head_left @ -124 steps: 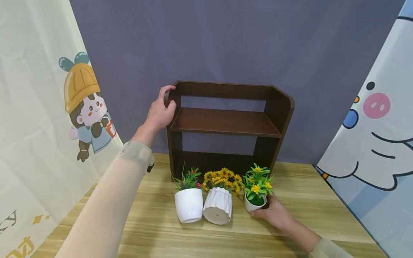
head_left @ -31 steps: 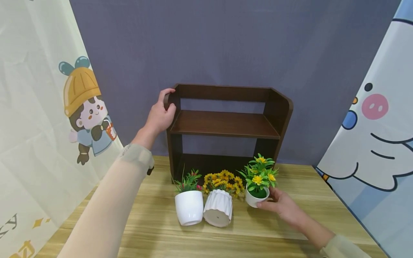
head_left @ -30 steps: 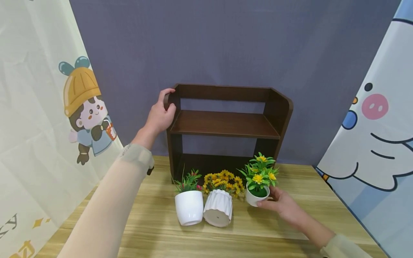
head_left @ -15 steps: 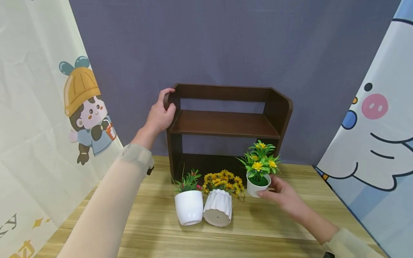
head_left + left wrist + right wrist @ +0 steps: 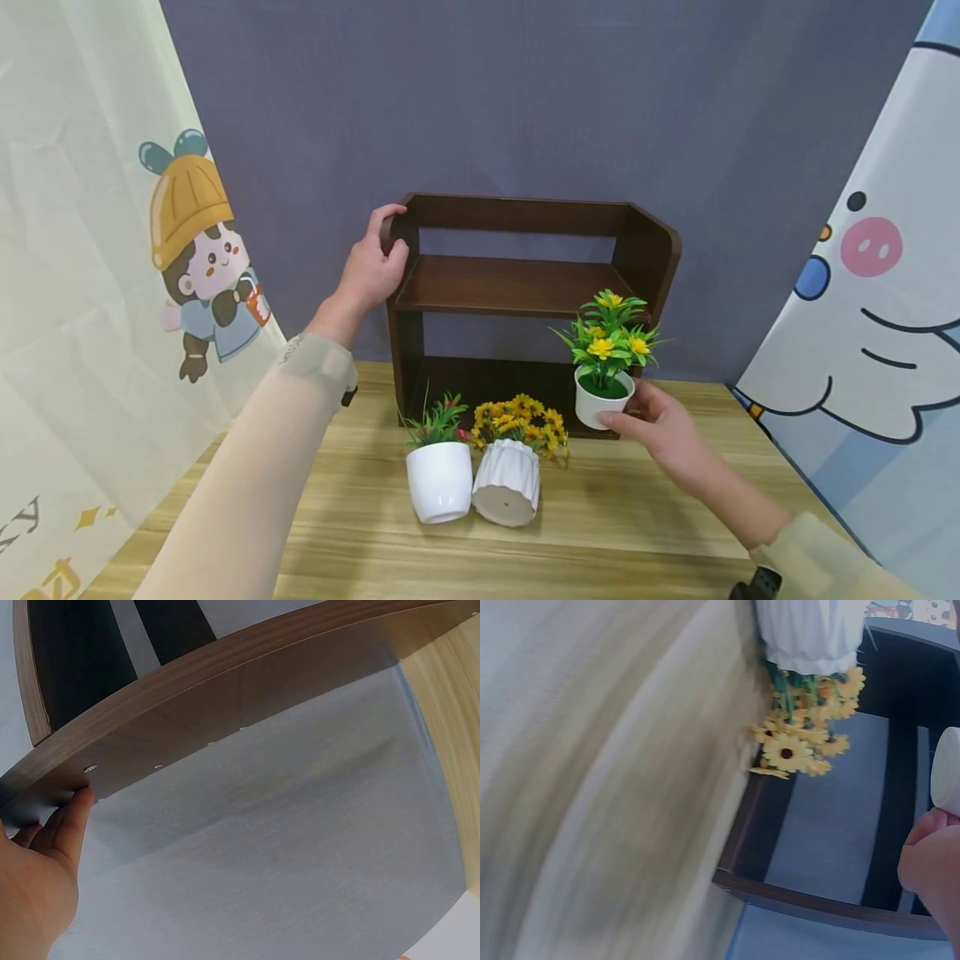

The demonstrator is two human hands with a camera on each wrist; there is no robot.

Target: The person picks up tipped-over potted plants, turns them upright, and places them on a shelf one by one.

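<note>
My left hand (image 5: 372,265) grips the upper left side panel of a dark brown two-tier shelf (image 5: 517,285); the left wrist view shows its fingers (image 5: 73,825) against the panel's outer face. My right hand (image 5: 671,433) holds a small white pot (image 5: 600,402) with a yellow-flowered artificial plant (image 5: 609,342), thumb at the front and fingers behind. The plant is upright, raised off the table in front of the shelf's right half. In the right wrist view only part of that pot (image 5: 948,774) shows at the edge.
On the table (image 5: 525,560), before the shelf, a glossy white pot (image 5: 440,483) holds a grassy plant with red flowers. Beside it a ribbed white pot (image 5: 508,479) with yellow daisies (image 5: 521,417) lies tipped, its base facing me. A grey-blue cloth (image 5: 525,100) hangs behind.
My right hand has lifted the yellow-flowered potted plant up from the table, closer to the level of the middle shelf board. My left hand has stayed on the side panel.
</note>
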